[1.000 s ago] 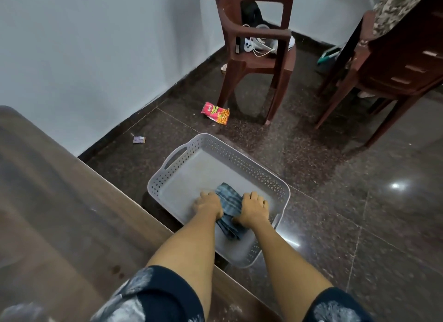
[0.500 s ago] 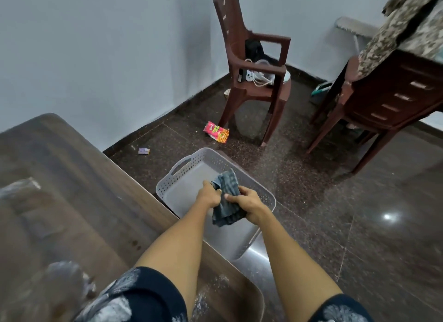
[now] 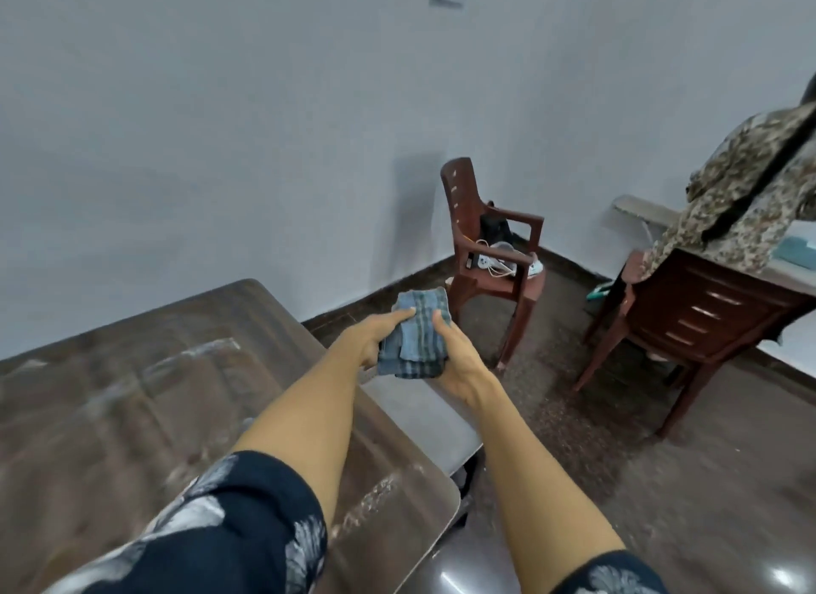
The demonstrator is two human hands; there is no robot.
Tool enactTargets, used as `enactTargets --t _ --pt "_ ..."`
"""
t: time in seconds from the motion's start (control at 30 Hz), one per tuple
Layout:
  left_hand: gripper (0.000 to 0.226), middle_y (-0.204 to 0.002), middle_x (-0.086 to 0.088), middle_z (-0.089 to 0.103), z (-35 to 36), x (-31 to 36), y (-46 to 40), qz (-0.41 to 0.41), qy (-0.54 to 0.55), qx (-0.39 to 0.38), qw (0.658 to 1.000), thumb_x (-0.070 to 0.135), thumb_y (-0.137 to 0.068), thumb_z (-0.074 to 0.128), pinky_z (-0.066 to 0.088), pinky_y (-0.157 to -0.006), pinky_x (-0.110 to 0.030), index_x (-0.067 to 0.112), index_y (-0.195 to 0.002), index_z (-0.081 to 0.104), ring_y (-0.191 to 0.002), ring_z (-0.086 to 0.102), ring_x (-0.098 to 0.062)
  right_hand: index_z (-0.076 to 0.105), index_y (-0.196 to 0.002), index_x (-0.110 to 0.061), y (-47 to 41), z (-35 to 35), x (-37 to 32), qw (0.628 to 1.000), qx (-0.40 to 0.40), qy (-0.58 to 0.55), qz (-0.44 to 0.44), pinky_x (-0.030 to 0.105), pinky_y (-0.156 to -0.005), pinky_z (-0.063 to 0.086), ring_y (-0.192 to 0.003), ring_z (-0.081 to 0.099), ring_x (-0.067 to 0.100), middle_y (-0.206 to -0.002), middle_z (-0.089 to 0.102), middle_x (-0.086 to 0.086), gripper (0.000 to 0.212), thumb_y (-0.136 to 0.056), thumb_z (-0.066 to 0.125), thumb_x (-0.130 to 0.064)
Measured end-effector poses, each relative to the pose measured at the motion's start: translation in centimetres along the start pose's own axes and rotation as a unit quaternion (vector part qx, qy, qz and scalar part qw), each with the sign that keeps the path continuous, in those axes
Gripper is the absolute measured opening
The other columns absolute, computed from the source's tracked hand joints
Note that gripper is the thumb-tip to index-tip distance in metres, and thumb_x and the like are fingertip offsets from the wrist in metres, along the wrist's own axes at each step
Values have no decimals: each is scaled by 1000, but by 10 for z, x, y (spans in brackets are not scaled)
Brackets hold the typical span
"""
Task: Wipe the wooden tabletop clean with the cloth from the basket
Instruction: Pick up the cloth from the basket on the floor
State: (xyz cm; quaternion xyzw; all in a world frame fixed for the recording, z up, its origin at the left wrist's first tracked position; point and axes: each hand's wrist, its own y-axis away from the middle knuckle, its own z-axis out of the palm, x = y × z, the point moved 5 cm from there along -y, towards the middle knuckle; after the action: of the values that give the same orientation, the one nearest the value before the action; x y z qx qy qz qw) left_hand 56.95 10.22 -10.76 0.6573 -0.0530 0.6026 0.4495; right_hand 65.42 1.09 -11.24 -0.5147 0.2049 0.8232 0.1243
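A folded blue checked cloth (image 3: 417,335) is held up in the air between both hands, just past the table's right edge. My left hand (image 3: 373,335) grips its left side and my right hand (image 3: 459,361) grips its right side. The wooden tabletop (image 3: 132,408) fills the lower left, with whitish powdery smears across it and near its front right corner. The grey basket (image 3: 424,421) lies on the floor below my arms, mostly hidden by them and by the table edge.
A brown plastic chair (image 3: 494,257) with cables and a power strip on its seat stands by the wall. At the right a second brown chair (image 3: 689,328) sits against a table draped with patterned fabric (image 3: 750,196). Dark speckled floor lies between.
Both hands have lifted the cloth out of the basket and up to table height. The view has tilted up, so the basket has dropped under my arms.
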Motion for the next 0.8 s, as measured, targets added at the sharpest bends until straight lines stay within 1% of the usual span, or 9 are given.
enactTargets --t 0.07,0.17,0.23,0.33,0.4,0.5,0.67,0.73,0.8 --pt "44 -103 -15 67 -12 6 37 31 7 13 999 37 -82 66 54 -79 -41 4 -110 62 -91 65 -29 56 -127 -13 24 24 -6 1000 -16 15 -6 55 -94 47 -110 60 35 -122 62 16 51 -84 60 -40" --pt "43 -109 -15 66 -33 4 89 67 19 41 997 35 -85 63 54 -73 -39 3 -113 61 -95 64 -29 55 -126 -12 52 56 -8 997 -45 50 -22 51 -92 49 -107 63 33 -120 63 16 49 -84 60 -37" --pt "41 -111 -13 65 -53 -4 120 97 21 75 992 35 -87 61 54 -67 -36 5 -114 59 -93 64 -28 53 -128 -12 67 79 0 995 -75 67 -20 50 -90 51 -104 64 31 -119 64 14 45 -88 58 -31" --pt "38 -108 -9 66 -82 -22 159 143 20 129 981 37 -89 57 53 -67 -33 8 -114 58 -88 64 -24 51 -126 -17 87 110 15 990 -106 91 -10 50 -85 53 -100 65 31 -115 65 14 33 -94 55 -18" --pt "37 -110 -10 65 -101 -40 184 163 19 161 973 35 -90 56 53 -66 -33 8 -116 57 -87 64 -23 49 -127 -19 99 128 31 985 -128 115 -10 49 -84 54 -99 65 32 -116 63 17 35 -93 56 -13" --pt "38 -116 -11 63 -132 -72 217 182 -7 213 960 32 -90 56 51 -74 -31 7 -118 55 -92 63 -23 40 -137 -13 120 153 62 978 -169 125 5 38 -77 57 -101 64 27 -124 59 15 47 -93 56 -9" --pt "31 -110 -7 63 -180 -120 275 193 -15 283 939 27 -89 59 51 -79 -30 5 -111 59 -95 62 -23 41 -132 -21 160 200 118 963 -246 94 60 42 -80 55 -101 64 23 -114 63 5 44 -93 54 -8" --pt "32 -111 -8 64 -197 -136 298 191 -1 315 930 28 -88 61 51 -84 -34 6 -111 60 -98 63 -24 42 -133 -22 172 220 134 952 -280 94 78 49 -87 52 -104 64 26 -116 63 7 45 -92 54 -8" --pt "31 -114 -12 64 -212 -151 317 190 10 341 921 27 -87 61 52 -83 -34 5 -109 60 -99 63 -26 42 -132 -23 181 238 146 941 -312 97 89 49 -90 51 -107 63 27 -119 63 8 45 -92 54 -6"
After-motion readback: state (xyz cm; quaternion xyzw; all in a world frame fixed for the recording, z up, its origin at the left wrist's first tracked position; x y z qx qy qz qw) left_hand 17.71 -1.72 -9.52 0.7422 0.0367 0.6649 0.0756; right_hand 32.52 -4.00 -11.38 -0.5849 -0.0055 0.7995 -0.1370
